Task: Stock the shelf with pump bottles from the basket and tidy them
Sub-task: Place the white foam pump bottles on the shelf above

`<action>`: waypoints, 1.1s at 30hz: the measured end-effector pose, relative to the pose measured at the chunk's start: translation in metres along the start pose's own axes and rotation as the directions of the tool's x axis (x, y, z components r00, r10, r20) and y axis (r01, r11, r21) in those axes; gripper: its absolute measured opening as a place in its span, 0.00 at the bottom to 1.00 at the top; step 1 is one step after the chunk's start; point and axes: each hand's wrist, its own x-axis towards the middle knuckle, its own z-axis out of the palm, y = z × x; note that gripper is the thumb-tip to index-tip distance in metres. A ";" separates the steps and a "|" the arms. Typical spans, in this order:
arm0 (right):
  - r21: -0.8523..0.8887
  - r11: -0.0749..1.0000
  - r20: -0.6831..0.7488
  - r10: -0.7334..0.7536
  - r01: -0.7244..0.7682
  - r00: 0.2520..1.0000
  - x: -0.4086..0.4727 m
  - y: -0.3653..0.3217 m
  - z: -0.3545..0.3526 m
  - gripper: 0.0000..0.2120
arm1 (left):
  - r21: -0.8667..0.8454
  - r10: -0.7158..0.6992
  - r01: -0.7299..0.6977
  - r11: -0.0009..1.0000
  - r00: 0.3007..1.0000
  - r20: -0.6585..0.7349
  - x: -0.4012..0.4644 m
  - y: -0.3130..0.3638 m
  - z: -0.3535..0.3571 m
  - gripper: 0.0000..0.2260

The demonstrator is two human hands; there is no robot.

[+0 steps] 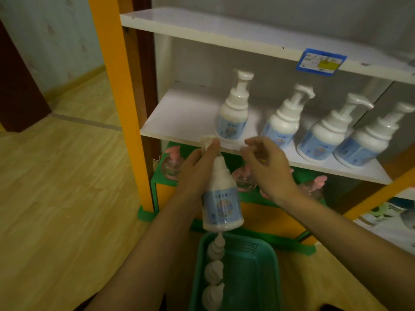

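My left hand (pixel 197 167) grips the neck and pump of a white pump bottle (pixel 221 203) with a blue label, held upright in the air below the shelf's front edge. My right hand (pixel 267 162) hovers beside the bottle's pump, fingers apart and curled, holding nothing. Several matching bottles (pixel 233 113) stand in a row on the white middle shelf (pixel 179 115), leaving its left part bare. The green basket (pixel 269 265) lies on the floor below my arms, with three more white bottles (pixel 214 272) lined up along its left side.
An orange upright post (pixel 121 86) frames the shelf's left side. The bottom green shelf (pixel 253 198) holds clear bottles with pink pumps (pixel 173 162). A blue price tag (pixel 320 61) sticks to the upper shelf's edge. Wooden floor spreads to the left.
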 end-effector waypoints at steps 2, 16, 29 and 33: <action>0.015 0.991 0.174 0.128 -0.133 0.976 -0.024 0.005 -0.005 0.13 | 0.024 0.015 -0.015 1.000 1.000 -0.007 -0.002 0.000 0.002 0.16; 0.068 0.944 0.426 0.264 -0.321 0.865 -0.063 0.024 0.011 0.36 | 0.140 0.046 -0.048 0.989 0.999 0.019 -0.005 -0.004 0.014 0.10; 0.026 0.993 0.065 0.111 -0.112 0.992 -0.037 0.019 0.030 0.35 | 0.182 0.159 -0.144 0.973 0.985 -0.067 0.005 0.001 -0.004 0.13; 0.005 1.000 0.055 0.000 0.000 0.998 -0.020 0.004 0.037 0.34 | 0.060 0.071 -0.057 0.997 0.961 -0.266 0.008 0.002 -0.021 0.14</action>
